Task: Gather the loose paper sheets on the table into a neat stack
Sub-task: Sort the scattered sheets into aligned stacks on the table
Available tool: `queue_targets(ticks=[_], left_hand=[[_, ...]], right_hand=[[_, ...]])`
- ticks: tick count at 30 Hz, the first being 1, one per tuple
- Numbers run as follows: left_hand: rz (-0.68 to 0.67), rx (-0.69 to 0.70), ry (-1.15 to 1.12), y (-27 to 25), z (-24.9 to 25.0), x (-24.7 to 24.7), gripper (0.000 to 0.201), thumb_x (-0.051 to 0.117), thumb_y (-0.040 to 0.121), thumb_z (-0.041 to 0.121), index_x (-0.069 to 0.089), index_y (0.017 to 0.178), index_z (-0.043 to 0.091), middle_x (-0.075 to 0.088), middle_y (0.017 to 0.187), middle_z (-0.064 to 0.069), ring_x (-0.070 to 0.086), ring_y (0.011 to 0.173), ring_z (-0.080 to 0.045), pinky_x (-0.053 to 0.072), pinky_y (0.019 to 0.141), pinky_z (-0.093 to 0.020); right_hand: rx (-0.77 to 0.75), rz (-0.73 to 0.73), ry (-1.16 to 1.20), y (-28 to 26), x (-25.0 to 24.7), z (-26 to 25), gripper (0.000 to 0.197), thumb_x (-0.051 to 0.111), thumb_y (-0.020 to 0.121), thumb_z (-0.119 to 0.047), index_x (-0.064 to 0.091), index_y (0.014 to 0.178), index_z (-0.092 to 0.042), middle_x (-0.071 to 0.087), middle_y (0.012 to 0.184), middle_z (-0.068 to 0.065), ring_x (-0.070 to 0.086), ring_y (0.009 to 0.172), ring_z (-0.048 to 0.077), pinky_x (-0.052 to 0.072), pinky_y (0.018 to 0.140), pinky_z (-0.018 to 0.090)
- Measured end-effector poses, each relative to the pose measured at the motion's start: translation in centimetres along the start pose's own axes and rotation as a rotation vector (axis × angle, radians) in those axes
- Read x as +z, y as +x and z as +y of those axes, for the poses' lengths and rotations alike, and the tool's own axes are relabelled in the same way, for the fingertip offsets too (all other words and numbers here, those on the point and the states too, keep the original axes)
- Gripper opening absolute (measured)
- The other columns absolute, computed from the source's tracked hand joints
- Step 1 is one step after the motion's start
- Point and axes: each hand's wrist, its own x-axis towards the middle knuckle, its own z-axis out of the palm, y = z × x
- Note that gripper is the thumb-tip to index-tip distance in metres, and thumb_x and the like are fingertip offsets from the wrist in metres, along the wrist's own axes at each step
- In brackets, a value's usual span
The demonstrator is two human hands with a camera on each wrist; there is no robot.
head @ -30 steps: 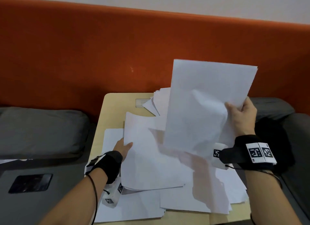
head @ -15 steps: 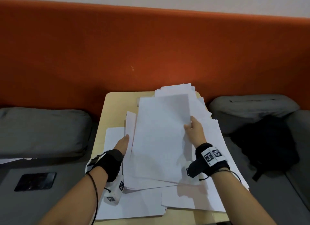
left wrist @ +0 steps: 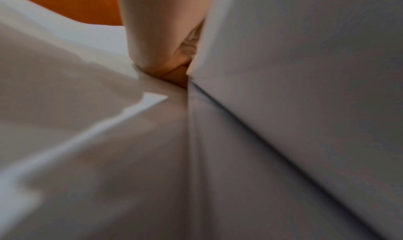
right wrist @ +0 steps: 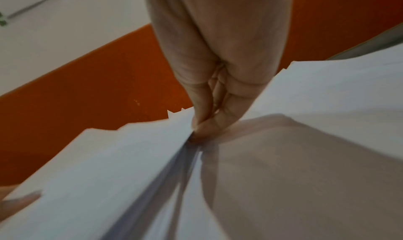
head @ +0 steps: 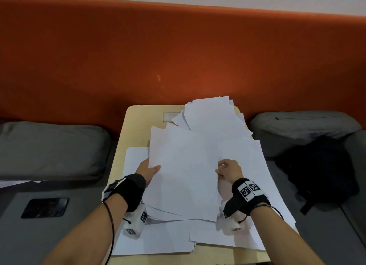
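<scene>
White paper sheets lie scattered over a small wooden table [head: 136, 122]. A rough bundle of sheets [head: 186, 175] sits in the middle on top of the others. My left hand [head: 150, 169] holds the bundle's left edge, thumb on top and fingers hidden underneath. My right hand [head: 227, 168] pinches its right edge with curled fingers; the right wrist view shows the fingertips [right wrist: 205, 124] closed on the sheets [right wrist: 109, 166]. More loose sheets fan out at the far end [head: 213, 114], the near left [head: 158, 237] and the right [head: 267, 185]. In the left wrist view, paper [left wrist: 305, 71] fills most of the picture.
An orange backrest [head: 178, 57] rises behind the table. Grey cushions lie at the left [head: 49, 146] and right [head: 303, 124]. A black bag [head: 320, 169] rests on the right seat, and a black phone [head: 45, 207] lies on the grey surface at the near left.
My right hand brought its raised sheets down onto the bundle beside my left hand, then slid back toward me along the right edge. The left hand stayed at the left edge.
</scene>
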Motion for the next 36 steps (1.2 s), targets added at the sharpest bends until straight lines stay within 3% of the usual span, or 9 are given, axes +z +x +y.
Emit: queue_targets(ticks=[3, 6, 8, 12, 15, 18, 21, 29, 36], left_hand=[[0.011, 0.051, -0.040, -0.7, 1.1, -0.2, 0.041, 0.046, 0.096, 0.006, 0.040, 0.137, 0.005, 0.051, 0.133, -0.023, 0.049, 0.120, -0.042, 0.037, 0.102, -0.043], [-0.048, 0.155, -0.142, -0.7, 2.6, -0.8, 0.039, 0.046, 0.095, 0.003, 0.042, 0.134, 0.007, 0.053, 0.132, -0.015, 0.057, 0.105, -0.027, 0.045, 0.093, -0.037], [-0.081, 0.229, -0.170, -0.7, 3.9, -1.1, 0.037, 0.046, 0.094, 0.001, 0.045, 0.130, 0.010, 0.054, 0.128, -0.013, 0.056, 0.109, -0.025, 0.044, 0.097, -0.038], [-0.096, 0.366, -0.222, -1.0, 6.8, -1.5, 0.036, 0.045, 0.094, -0.002, 0.046, 0.128, 0.010, 0.059, 0.118, -0.009, 0.061, 0.099, -0.016, 0.049, 0.093, -0.033], [-0.080, 0.499, -0.235, -1.7, 9.1, -2.1, 0.036, 0.052, 0.090, 0.001, 0.048, 0.126, 0.005, 0.068, 0.102, 0.003, 0.066, 0.086, -0.006, 0.054, 0.079, -0.020], [-0.073, 0.612, -0.246, -3.0, 11.5, -2.8, 0.025, 0.053, 0.086, 0.004, 0.053, 0.107, 0.019, 0.071, 0.085, 0.019, 0.065, 0.079, 0.003, 0.053, 0.074, -0.017], [-0.036, 0.684, -0.243, -4.1, 13.0, -3.4, 0.028, 0.043, 0.094, -0.004, 0.053, 0.102, 0.022, 0.071, 0.081, 0.021, 0.065, 0.076, 0.004, 0.053, 0.072, -0.016], [0.034, 0.683, -0.303, -4.1, 12.5, -3.4, 0.025, 0.057, 0.085, -0.006, 0.059, 0.088, 0.019, 0.071, 0.071, 0.019, 0.066, 0.067, 0.002, 0.055, 0.065, -0.017], [0.110, 0.615, -0.364, -3.4, 11.6, -2.7, 0.018, 0.060, 0.083, -0.006, 0.060, 0.090, 0.011, 0.070, 0.069, 0.013, 0.065, 0.062, 0.003, 0.052, 0.059, -0.015]], right_hand=[[-0.068, 0.058, 0.126, 0.2, 0.2, 0.3, 0.026, 0.060, 0.084, 0.006, 0.063, 0.109, 0.001, 0.062, 0.077, 0.005, 0.060, 0.071, 0.021, 0.053, 0.066, 0.023], [-0.143, 0.027, 0.211, 0.3, -0.1, -0.5, 0.025, 0.062, 0.090, -0.015, 0.058, 0.114, -0.009, 0.057, 0.096, 0.003, 0.055, 0.085, 0.019, 0.047, 0.070, 0.027], [-0.199, -0.106, 0.204, -0.1, -0.6, -1.7, 0.020, 0.057, 0.092, -0.033, 0.055, 0.107, -0.020, 0.055, 0.099, -0.006, 0.054, 0.088, 0.010, 0.046, 0.074, 0.024], [-0.257, -0.216, 0.382, -1.7, -2.0, -4.8, 0.023, 0.054, 0.094, -0.023, 0.057, 0.115, -0.014, 0.066, 0.112, 0.006, 0.064, 0.103, 0.026, 0.049, 0.095, 0.044], [-0.403, -0.102, 0.405, -2.9, -3.0, -7.5, 0.026, 0.052, 0.094, -0.014, 0.056, 0.119, -0.009, 0.064, 0.116, 0.007, 0.062, 0.104, 0.024, 0.051, 0.091, 0.034], [-0.514, -0.027, 0.434, -4.0, -3.6, -9.7, 0.032, 0.053, 0.094, -0.013, 0.055, 0.125, -0.002, 0.064, 0.118, 0.008, 0.062, 0.104, 0.020, 0.051, 0.090, 0.029], [-0.596, -0.021, 0.502, -5.1, -4.0, -11.3, 0.030, 0.054, 0.094, -0.012, 0.056, 0.122, -0.003, 0.066, 0.111, 0.005, 0.066, 0.095, 0.010, 0.053, 0.082, 0.020], [-0.654, -0.066, 0.547, -6.3, -3.0, -12.8, 0.024, 0.063, 0.086, -0.008, 0.058, 0.108, -0.015, 0.067, 0.101, -0.001, 0.066, 0.086, 0.004, 0.054, 0.074, 0.020], [-0.482, -0.131, 0.507, -5.1, -1.6, -10.8, 0.024, 0.064, 0.085, -0.013, 0.064, 0.108, -0.006, 0.070, 0.099, 0.004, 0.066, 0.090, 0.020, 0.053, 0.077, 0.027]])
